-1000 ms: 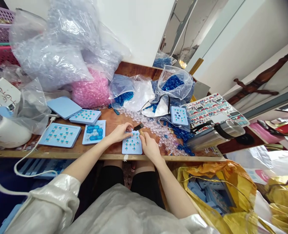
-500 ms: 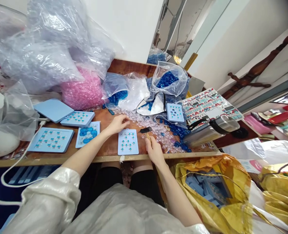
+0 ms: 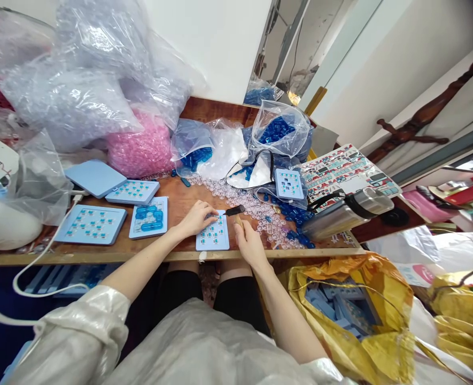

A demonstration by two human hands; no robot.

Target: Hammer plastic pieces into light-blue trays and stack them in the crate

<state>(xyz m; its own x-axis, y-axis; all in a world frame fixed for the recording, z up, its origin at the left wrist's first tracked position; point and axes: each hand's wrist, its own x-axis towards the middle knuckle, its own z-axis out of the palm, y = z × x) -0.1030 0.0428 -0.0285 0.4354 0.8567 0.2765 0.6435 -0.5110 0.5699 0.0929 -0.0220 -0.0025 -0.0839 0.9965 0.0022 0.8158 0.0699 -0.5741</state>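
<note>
My right hand (image 3: 250,239) is wrapped round the wooden handle of a small hammer (image 3: 234,210) with a black head. The hammer head is over the upper right edge of a light blue board (image 3: 212,241) that lies flat at the table's front. Small teal squares sit in rows on this board. My left hand (image 3: 198,218) rests at the board's upper left, fingers bent together with the tips on its surface. What the tips pinch, if anything, is too small to tell. Loose clear plastic pieces (image 3: 256,213) lie just beyond the hammer.
Left of my hands lie a board with blue and clear pieces (image 3: 150,226) and another dotted board (image 3: 92,224). Bags of clear (image 3: 71,96) and pink pieces (image 3: 140,147) stand behind. At right are dark blue pieces (image 3: 292,215), a steel flask (image 3: 340,216) and a yellow sack (image 3: 388,321).
My left hand has moved right and down onto the board's upper left. The hammer has shifted slightly left and up, over the board's edge. The view has turned slightly left.
</note>
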